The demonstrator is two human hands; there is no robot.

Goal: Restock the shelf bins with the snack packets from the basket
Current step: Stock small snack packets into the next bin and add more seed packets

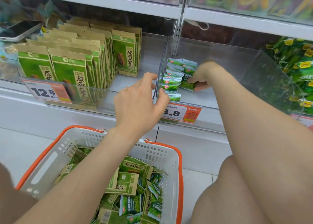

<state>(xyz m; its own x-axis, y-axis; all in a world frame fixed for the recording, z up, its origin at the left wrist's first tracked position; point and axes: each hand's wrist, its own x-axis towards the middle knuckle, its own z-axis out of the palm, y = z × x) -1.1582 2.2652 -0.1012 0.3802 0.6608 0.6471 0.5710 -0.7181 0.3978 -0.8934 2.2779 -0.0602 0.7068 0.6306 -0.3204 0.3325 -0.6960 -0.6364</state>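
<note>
White shop shelf [25, 103], clear bins [237, 63], tiled floor [20, 147]

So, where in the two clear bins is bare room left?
Free: right bin floor between the right hand and its far clear wall; left bin floor between the kraft packets and the divider. Crowded: small green packets stacked against the divider.

Clear glossy plastic bins [220, 51], matt kraft-paper packets [67, 66], shiny foil-like small packets [171, 86], perforated plastic basket [152, 152], seemingly painted-metal shelf [101, 1]
</note>
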